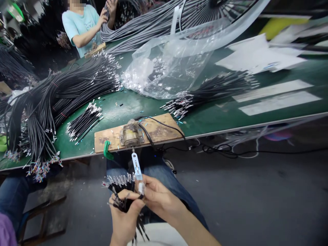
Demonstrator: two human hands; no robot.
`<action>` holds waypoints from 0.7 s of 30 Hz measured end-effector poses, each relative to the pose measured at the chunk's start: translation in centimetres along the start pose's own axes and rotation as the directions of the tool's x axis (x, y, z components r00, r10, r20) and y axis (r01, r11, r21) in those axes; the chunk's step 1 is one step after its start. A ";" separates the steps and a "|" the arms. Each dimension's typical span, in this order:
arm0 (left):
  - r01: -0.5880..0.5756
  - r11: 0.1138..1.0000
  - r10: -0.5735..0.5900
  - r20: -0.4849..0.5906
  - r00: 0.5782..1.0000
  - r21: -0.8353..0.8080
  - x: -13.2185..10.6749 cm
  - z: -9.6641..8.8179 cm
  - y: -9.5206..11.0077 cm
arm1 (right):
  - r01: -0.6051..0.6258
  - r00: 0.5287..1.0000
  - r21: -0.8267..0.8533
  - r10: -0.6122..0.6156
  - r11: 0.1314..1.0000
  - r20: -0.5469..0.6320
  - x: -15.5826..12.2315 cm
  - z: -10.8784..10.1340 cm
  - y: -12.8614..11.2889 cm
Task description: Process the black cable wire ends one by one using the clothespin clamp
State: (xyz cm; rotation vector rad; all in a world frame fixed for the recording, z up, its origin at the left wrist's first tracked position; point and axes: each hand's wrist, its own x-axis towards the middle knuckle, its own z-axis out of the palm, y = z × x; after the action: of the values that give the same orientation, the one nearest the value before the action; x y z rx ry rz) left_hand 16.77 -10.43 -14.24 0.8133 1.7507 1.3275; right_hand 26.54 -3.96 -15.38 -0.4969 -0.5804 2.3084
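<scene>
My left hand (125,215) is closed around a bundle of short black cables (123,186), their stripped silvery ends fanning out at the top. Close beside it, my right hand (159,196) is closed on the lower end of a light-blue flat tool (137,167) with a hole and a slot. Its far tip points at a thin metal shaft on a small motor (130,133); whether they touch I cannot tell. A whitish piece shows at the right fingertips, where the two hands meet. The motor sits on a wooden board (164,128) at the table edge.
A green clamp (107,150) grips the board. On the green table (112,106) lie short cables (85,121), long black cable bundles (77,80), a clear plastic bag (166,71), another cable pile (215,89) and papers (261,56). A person (83,25) handles grey cables (143,30) across the table.
</scene>
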 end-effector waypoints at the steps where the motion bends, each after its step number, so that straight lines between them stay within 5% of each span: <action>1: -0.017 1.000 0.017 -0.002 1.000 0.010 0.1 0.0 0.2 | -0.046 0.999 0.039 0.045 0.998 0.009 0.1 -0.1 0.0; 4: -0.045 0.998 0.045 -0.005 0.999 0.036 0.4 0.1 0.4 | -0.108 0.994 -0.011 0.108 0.994 -0.013 0.3 -0.6 -0.4; 7: -0.050 0.996 0.054 -0.056 0.997 0.070 0.3 -0.1 0.4 | -0.030 0.997 -0.280 0.007 0.959 -0.081 0.5 -1.3 -1.4; 10: -0.041 0.995 0.051 -0.113 0.992 0.094 0.0 -0.3 0.2 | 0.142 0.942 -0.576 -0.288 0.805 -0.170 0.4 -1.6 -2.4; 14: -0.013 0.996 0.026 -0.144 0.989 0.091 -0.1 -0.4 0.0 | 0.286 0.891 -0.801 -0.453 0.526 0.021 -0.6 -1.1 -2.1; 16: -0.007 0.997 0.016 -0.122 0.992 0.076 0.0 -0.2 0.0 | 0.367 0.829 -0.858 -0.546 0.360 0.126 -1.0 -0.6 -1.4; 18: -0.001 0.999 0.005 -0.079 0.997 0.052 0.0 -0.1 0.0 | 0.441 0.718 -0.875 -0.664 0.200 0.210 -1.1 -0.3 -0.8; 21: 0.047 0.999 -0.047 -0.015 0.999 0.000 -0.1 0.0 -0.1 | 0.510 0.612 -0.857 -0.731 0.073 0.302 -0.9 -0.5 -0.3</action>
State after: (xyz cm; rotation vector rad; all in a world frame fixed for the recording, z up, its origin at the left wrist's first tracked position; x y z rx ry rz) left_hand 16.79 -10.57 -14.32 0.7602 1.7712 1.3052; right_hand 27.54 -4.28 -15.48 -0.7558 -1.6045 0.8464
